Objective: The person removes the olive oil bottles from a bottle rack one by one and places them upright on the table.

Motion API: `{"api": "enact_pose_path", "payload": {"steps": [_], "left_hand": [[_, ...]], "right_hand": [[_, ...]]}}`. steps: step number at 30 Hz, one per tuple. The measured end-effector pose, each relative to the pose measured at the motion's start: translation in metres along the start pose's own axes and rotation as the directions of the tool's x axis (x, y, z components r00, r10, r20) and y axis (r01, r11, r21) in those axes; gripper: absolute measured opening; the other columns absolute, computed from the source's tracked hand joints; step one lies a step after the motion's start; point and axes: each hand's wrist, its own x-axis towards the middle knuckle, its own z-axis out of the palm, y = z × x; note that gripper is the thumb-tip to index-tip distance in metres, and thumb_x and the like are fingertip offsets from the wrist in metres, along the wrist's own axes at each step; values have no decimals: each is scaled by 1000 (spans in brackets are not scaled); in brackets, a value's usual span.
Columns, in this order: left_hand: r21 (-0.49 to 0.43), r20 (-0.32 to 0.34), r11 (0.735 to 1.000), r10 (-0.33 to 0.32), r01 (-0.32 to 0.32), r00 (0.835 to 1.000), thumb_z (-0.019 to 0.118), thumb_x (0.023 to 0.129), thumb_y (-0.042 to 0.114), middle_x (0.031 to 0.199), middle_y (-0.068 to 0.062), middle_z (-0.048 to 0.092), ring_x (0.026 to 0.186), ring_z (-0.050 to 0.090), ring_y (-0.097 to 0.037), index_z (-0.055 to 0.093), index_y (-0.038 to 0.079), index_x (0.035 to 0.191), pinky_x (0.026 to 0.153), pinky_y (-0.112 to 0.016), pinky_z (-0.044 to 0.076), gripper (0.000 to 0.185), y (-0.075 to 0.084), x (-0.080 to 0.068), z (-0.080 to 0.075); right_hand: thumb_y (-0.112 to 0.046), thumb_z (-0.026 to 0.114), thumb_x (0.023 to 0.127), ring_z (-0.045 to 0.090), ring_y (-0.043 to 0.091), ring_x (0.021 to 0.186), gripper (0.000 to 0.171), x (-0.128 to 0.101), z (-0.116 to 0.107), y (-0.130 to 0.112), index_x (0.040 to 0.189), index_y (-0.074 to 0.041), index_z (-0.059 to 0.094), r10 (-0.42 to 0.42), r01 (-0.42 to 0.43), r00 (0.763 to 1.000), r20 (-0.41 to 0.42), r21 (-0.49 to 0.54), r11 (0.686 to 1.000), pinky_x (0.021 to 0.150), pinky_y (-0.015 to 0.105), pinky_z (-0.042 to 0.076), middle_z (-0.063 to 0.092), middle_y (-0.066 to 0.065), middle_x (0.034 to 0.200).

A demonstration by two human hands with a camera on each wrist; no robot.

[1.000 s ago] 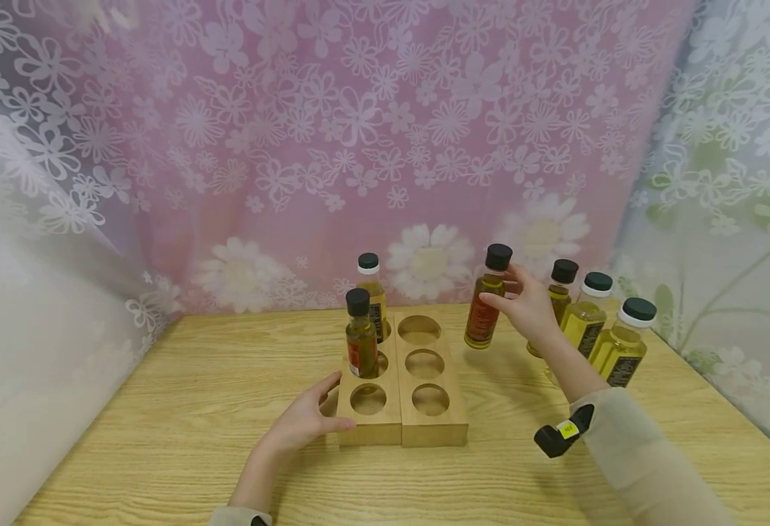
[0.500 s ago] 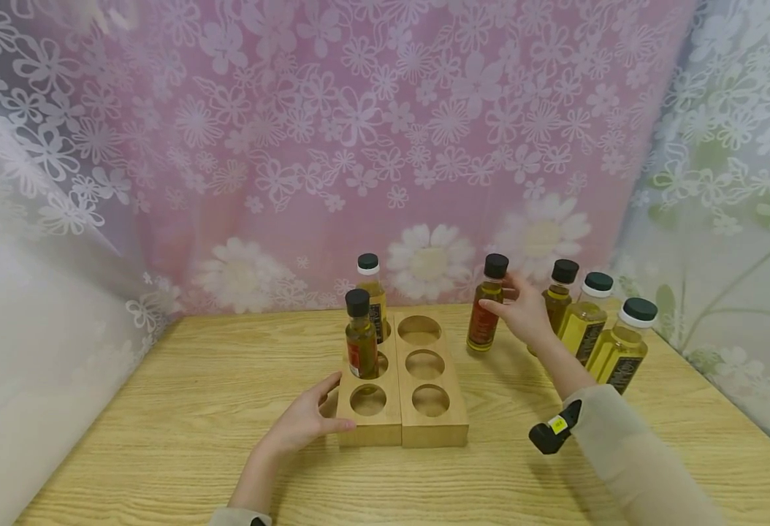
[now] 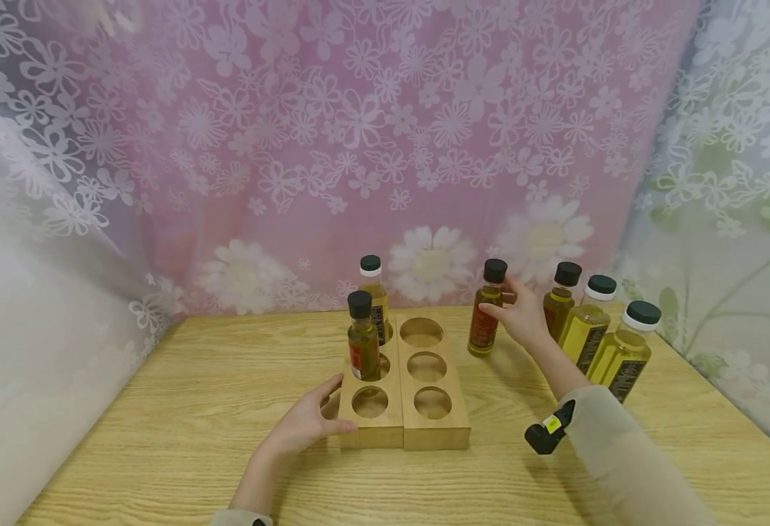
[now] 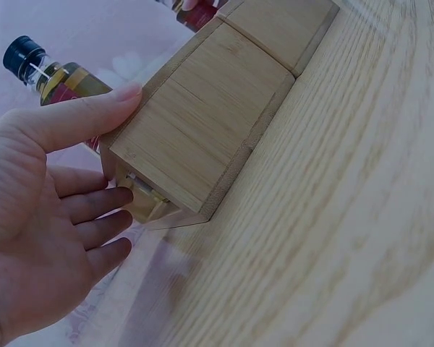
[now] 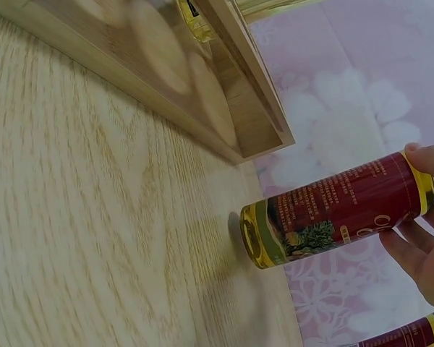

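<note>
A wooden bottle rack (image 3: pixel 401 420), two blocks side by side with three round holes each, lies on the table. My left hand (image 3: pixel 306 420) is at its near left corner. The thumb rests on the front edge and the loosely bent fingers are along the left side. My right hand (image 3: pixel 523 314) holds an oil bottle (image 3: pixel 483 321) with a black cap and red label around its upper part. The bottle is upright right of the rack, its base close over the table. A red-labelled oil bottle (image 3: pixel 363 347) stands in the middle left hole, a green-capped one (image 3: pixel 377 299) behind it.
To the right stand another black-capped oil bottle (image 3: pixel 558 303) and two larger ones with green-and-white caps, one behind (image 3: pixel 582 329) and one nearer (image 3: pixel 622 358). The right forearm passes close in front of them. A floral curtain (image 3: pixel 385 146) hangs behind the table (image 3: pixel 161 438).
My right hand has lowered the oil bottle slightly and brought it more upright. The left hand and the rack hold their places.
</note>
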Motion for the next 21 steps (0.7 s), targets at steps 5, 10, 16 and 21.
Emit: {"api": "enact_pose_path", "payload": {"steps": [5,10,16,21], "left_hand": [[-1,-3,1000,3,-3,1000,77,77,24,149,-24,21,130,18,-54,21,-1,146,101,-62,24,92,-1,1,0],[-7,3,1000,5,-5,1000,77,76,27,149,-23,21,130,16,-53,20,-1,146,101,-62,23,94,-4,2,1],[-5,0,1000,0,0,1000,77,77,27,149,-23,21,130,17,-54,20,-1,147,100,-62,25,94,-4,1,1],[-4,3,1000,1,-1,1000,76,78,23,149,-24,21,129,18,-54,21,0,147,100,-62,25,92,-1,0,0]], "right_hand": [[-19,69,85,47,42,115,66,0,2,1,142,-7,37,10,-10,1000,4,-10,1000,90,57,41,47,24,129],[-22,69,86,47,42,117,67,0,1,6,143,-7,36,16,-16,1000,3,-17,1000,91,57,41,46,24,130],[-23,67,87,43,42,120,70,1,1,11,145,-8,31,19,-20,999,34,13,1000,92,58,39,43,23,134],[-20,67,87,43,42,121,70,-1,0,11,145,-5,31,14,-15,999,43,31,999,94,57,38,42,24,135]]}}
